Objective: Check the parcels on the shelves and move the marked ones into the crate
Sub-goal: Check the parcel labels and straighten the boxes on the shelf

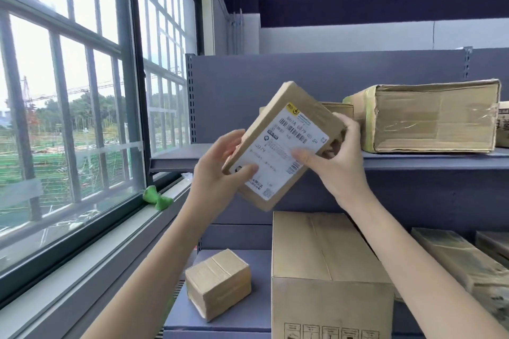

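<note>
A flat brown cardboard parcel (283, 143) with a white shipping label and a small yellow sticker is held tilted in the air in front of the upper shelf (176, 159). My left hand (220, 170) grips its lower left edge, thumb on the label. My right hand (336, 154) grips its right edge, thumb across the label. No crate is in view.
A large taped box (435, 115) lies on the upper shelf to the right, a smaller one behind the held parcel. The lower shelf (248, 256) carries a small box (217, 283), a tall carton (327, 272) and more parcels (462, 261) at right. A window (68, 91) fills the left.
</note>
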Demonstrator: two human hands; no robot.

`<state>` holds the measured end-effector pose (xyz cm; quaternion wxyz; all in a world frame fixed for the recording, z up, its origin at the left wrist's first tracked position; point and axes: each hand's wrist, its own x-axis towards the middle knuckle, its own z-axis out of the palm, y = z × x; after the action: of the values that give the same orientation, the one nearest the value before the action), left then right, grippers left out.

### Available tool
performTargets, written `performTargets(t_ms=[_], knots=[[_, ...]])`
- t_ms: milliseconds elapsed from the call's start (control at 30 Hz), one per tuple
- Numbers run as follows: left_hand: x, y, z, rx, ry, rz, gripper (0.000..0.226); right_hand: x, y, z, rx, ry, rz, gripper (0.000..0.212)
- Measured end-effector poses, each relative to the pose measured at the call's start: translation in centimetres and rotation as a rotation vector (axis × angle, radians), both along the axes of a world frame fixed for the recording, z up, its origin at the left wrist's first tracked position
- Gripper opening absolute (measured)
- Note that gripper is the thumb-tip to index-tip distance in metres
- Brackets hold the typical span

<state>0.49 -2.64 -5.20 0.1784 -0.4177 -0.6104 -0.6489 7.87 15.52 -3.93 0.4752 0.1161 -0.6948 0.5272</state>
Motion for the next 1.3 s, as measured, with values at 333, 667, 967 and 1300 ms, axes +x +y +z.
performTargets(t_ms=[333, 667, 967, 1300], knots=[[-1.5, -1.5, 2.0, 0.309, -0.167, 0.16, 0.053, -1.8, -1.9, -0.6, 0.045, -0.046, -0.193, 0.067], [-6.8, -2.7, 4.8, -0.072, -0.059, 0.224, 0.097, -7.2, -3.0, 1.9, 0.234, -0.29, -0.209, 0.074], [-14.4, -3.0, 5.3, -0.312, 0.099, 0.515, 0.077, -14.0, -2.5, 4.2, 0.46, -0.275, -0.264, 0.093], [-18.6, -2.3, 6.0, -0.385, 0.077, 0.571, 0.077, -19.3, -2.3, 5.3, 0.491, -0.379, -0.263, 0.081]])
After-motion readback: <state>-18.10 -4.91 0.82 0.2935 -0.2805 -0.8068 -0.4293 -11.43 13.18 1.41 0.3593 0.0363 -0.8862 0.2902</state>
